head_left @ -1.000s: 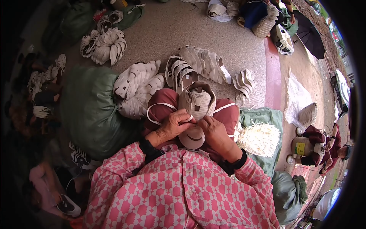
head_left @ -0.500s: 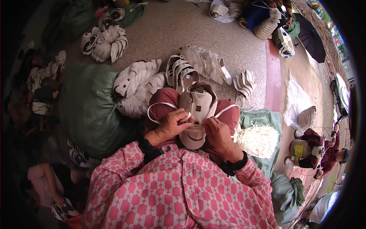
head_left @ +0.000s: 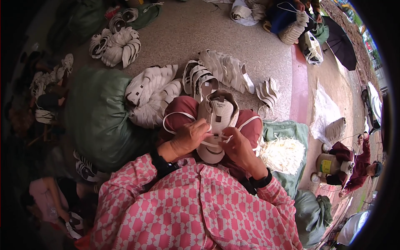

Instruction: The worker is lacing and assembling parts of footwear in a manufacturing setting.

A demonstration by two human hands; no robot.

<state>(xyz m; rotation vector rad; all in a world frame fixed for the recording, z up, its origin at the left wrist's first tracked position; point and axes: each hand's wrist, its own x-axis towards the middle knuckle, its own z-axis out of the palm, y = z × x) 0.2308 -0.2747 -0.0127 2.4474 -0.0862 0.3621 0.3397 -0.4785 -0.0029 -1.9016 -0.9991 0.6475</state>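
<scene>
Shoe upper (head_left: 226, 112): beige, in the person's lap between the thighs; rounded smooth toe near, opening far; tongue finely perforated, with a small dark patch.
White lace (head_left: 249, 121): narrow, flexible cord; loose loops over left and right thighs.
Left hand (head_left: 188, 135): thumb and forefinger pinched, seemingly on the lace, at the upper's left edge.
Right hand (head_left: 238, 144): fingertips apparently gripping the lace opposite; exact hold too small to confirm.
Good practice (judged): steady the upper with the left hand, draw the lace flat and untwisted, match both lengths, avoid puckering the tongue.
Lace bundle (head_left: 283, 154): cream, stringy, on crumpled green cloth (head_left: 293, 127), right.
Sack (head_left: 96, 121): green, bulging, slightly glossy, left.
Nested uppers (head_left: 152, 91): pale, overlapping, curved like scales, just beside the sack.
Floor (head_left: 175, 37): speckled, hard-looking, far.
</scene>
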